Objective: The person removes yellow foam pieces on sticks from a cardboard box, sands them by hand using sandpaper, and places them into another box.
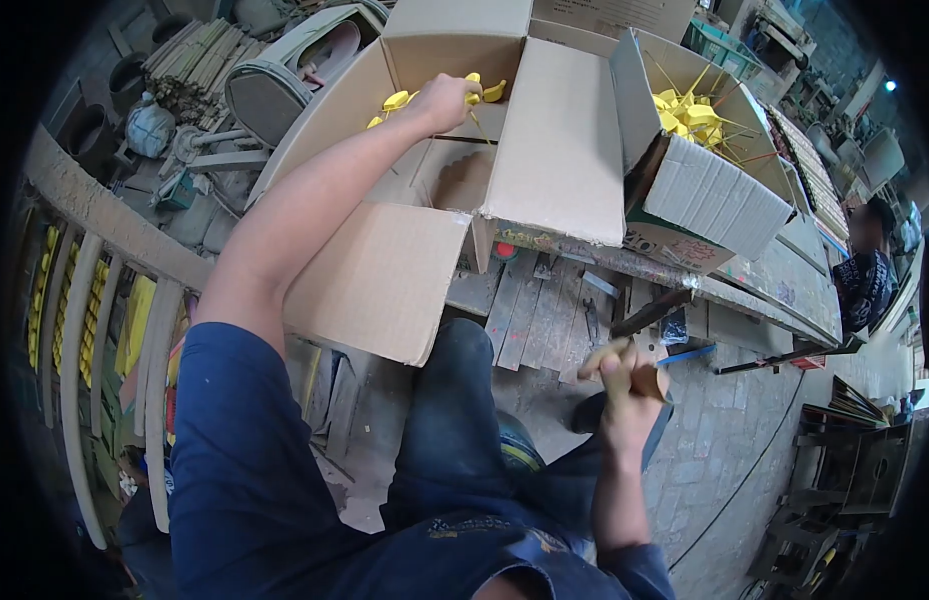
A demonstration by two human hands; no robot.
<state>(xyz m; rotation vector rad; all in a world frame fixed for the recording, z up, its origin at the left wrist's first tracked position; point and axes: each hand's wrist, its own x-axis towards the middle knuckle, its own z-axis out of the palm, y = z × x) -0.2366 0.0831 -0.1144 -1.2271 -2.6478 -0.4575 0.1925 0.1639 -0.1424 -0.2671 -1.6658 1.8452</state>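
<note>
My left hand (450, 103) reaches into an open cardboard box (455, 48). Its fingers are closed on a yellow piece on a thin stick (474, 98), whose stick points down toward the box floor. More yellow pieces (396, 101) lie in the box beside this hand, partly hidden behind it. Lower down, above the floor and near my right knee, my right hand (627, 400) is closed around a small curled tan piece (650, 383). It looks like a bent sheet, but I cannot make out its exact kind.
A second cardboard box (720, 195) on the right holds several yellow pieces with thin sticks (697, 115). Both boxes rest on a worn wooden bench (775, 280). Wooden railings (115, 230) stand at left, near bundled sticks (200, 65). A person (865, 270) is at far right.
</note>
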